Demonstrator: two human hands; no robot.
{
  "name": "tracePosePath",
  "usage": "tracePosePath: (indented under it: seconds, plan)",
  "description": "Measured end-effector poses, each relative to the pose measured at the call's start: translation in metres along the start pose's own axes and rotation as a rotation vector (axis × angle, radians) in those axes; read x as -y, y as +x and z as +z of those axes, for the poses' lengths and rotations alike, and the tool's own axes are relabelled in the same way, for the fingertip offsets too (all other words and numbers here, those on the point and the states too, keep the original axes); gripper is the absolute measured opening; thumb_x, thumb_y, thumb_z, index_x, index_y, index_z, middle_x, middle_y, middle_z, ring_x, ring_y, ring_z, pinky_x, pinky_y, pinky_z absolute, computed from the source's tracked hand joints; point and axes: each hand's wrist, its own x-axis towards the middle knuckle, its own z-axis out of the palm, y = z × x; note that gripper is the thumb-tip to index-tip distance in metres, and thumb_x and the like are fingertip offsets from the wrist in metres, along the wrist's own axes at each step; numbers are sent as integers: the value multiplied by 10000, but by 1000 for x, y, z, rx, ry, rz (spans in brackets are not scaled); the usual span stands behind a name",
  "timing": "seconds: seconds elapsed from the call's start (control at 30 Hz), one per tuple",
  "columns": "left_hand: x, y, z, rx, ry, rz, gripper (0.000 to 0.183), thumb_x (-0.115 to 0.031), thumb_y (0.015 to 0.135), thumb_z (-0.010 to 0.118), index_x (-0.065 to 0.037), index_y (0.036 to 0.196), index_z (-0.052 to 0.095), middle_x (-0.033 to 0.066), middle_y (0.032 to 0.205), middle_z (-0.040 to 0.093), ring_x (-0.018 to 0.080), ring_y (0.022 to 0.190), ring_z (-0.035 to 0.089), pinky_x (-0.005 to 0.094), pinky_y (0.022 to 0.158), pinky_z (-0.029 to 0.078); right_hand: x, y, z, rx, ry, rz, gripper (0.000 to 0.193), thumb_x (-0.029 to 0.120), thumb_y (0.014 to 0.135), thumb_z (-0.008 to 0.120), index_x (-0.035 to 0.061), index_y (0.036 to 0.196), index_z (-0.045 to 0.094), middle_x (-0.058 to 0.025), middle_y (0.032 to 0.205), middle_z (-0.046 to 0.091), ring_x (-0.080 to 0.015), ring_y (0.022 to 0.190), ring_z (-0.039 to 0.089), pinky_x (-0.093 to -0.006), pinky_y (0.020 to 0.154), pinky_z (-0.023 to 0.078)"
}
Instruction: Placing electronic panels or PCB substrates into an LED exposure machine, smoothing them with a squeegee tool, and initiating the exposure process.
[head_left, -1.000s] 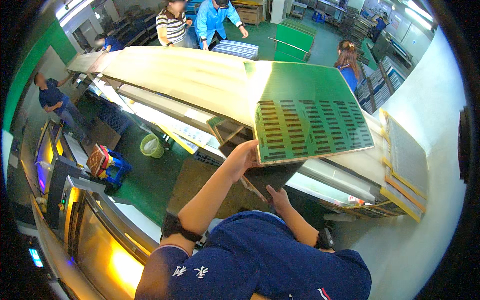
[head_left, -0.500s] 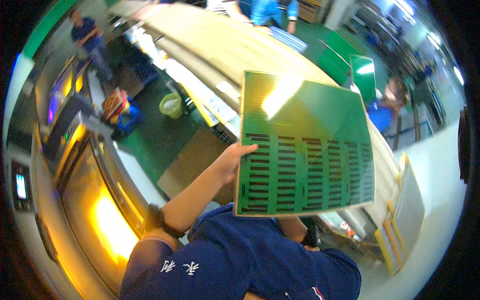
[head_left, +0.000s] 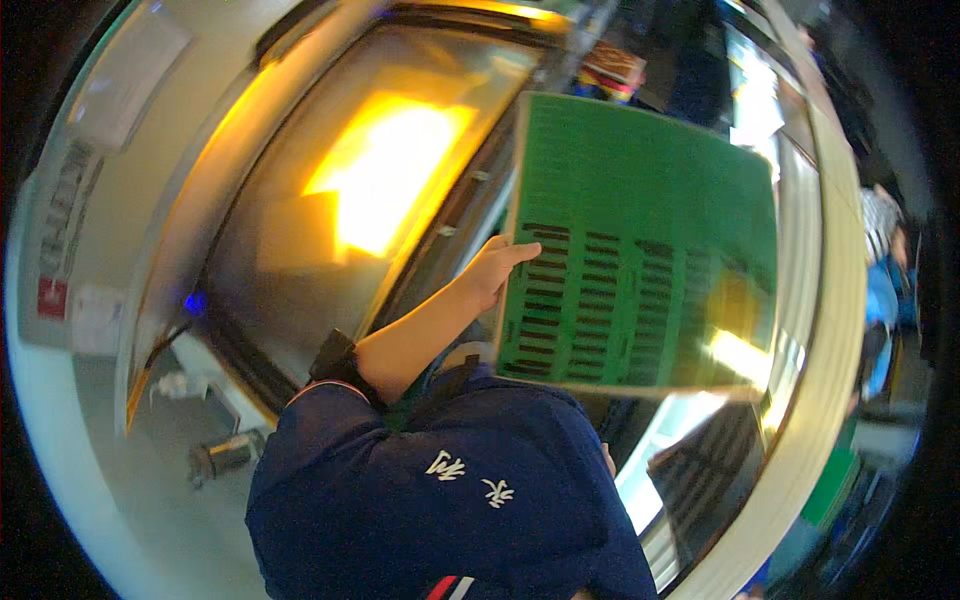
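A large, thin green circuit board panel (head_left: 640, 170) is held up before me, with columns of short dark bars over its lower part. My left hand (head_left: 497, 270) grips its left edge, thumb on the upper face and the other fingers mostly hidden beneath. The panel lies tilted, and light glares off its lower right corner. My right hand is out of sight, apparently behind the panel; only a bit of skin shows below it.
On my left stands a machine with a glowing yellow window (head_left: 390, 180) in a dark frame. A long pale bench or rail (head_left: 835, 300) curves along the right. Beyond it a person in striped and blue clothing (head_left: 880, 290) is partly visible. A cylindrical fitting (head_left: 225, 455) sits low at left.
My body and view have turned left, bringing the yellow-lit machine closer to the middle and the bench to the right. The panel has come along, still gripped by my left hand.
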Motion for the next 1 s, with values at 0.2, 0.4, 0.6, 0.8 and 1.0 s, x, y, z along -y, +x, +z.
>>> tracePosePath:
  seconds: [0.2,0.4,0.6,0.8,1.0]
  plan:
    - [21,-41,-174,-482,-377,358,176,4,864,652,-16,1035,615,105,939,669,222,826,664,379,743,564,33,72,48,173,-150,44,424,368,1022,484,48,774,614,5,663,545,-87,597,461,-276,583,381]
    - [28,-93,-262,-784,-676,704,163,-5,863,672,-74,969,570,64,928,610,190,828,623,340,708,523,67,115,119,303,-329,31,418,355,1017,493,31,785,619,-8,680,560,-102,616,481,-290,598,400]
    - [60,-72,-319,-927,-745,700,226,-119,920,657,-48,1073,508,93,1033,574,252,1002,582,422,935,510,118,136,218,459,-607,-151,387,330,996,518,3,820,629,-37,710,585,-140,656,522,-318,628,431]
    - [20,-68,-320,-708,-886,597,322,-224,975,578,3,1182,484,180,1209,605,322,1056,619,429,922,511,205,136,373,758,-1046,-522,274,266,932,592,2,897,658,-58,728,621,-154,684,583,-314,639,463]
    - [72,-103,-383,-1041,772,456,476,-373,944,558,-85,1320,518,146,1360,549,379,1163,568,527,969,438,323,77,513,908,-839,-1033,154,154,910,642,44,1016,655,-31,833,647,-119,738,556,-277,645,456]
